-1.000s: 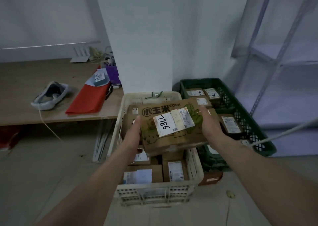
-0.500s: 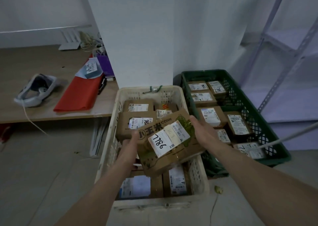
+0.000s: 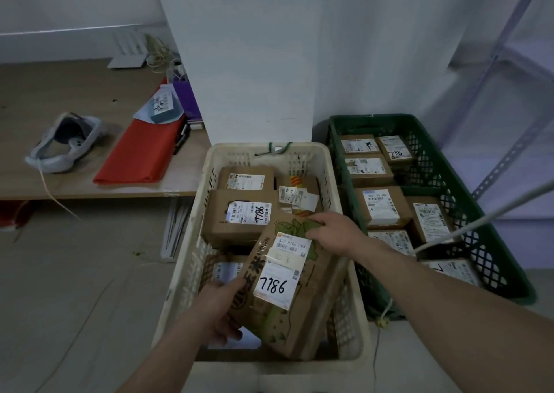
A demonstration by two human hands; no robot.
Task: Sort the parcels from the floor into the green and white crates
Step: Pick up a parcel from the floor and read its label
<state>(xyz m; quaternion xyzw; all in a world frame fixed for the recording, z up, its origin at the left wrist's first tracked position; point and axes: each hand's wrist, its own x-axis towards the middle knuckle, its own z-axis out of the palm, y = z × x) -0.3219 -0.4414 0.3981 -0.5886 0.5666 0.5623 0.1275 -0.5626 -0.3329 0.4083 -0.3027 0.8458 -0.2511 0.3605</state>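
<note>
A brown corn-printed parcel [image 3: 311, 311] with a white label reading 7186 lies tilted in the near half of the white crate [image 3: 186, 261]. My left hand [image 3: 218, 308] grips its near left end. My right hand [image 3: 335, 234] holds its far end, fingers curled over the edge. Several other labelled brown parcels fill the white crate's far half, one [image 3: 239, 219] also marked 7186. The green crate [image 3: 491, 255] stands to the right, holding several labelled parcels.
A white pillar [image 3: 239, 63] rises right behind the white crate. On the left, a low wooden platform [image 3: 60, 93] carries a headset [image 3: 64, 142], a red folder [image 3: 141, 153] and cables. A metal shelf frame [image 3: 509, 78] stands right; a white cord [image 3: 479, 222] crosses the green crate.
Both hands have lowered the corn parcel from above the crates down into the near half of the white crate, turning it lengthwise. The view has tilted downward and closer.
</note>
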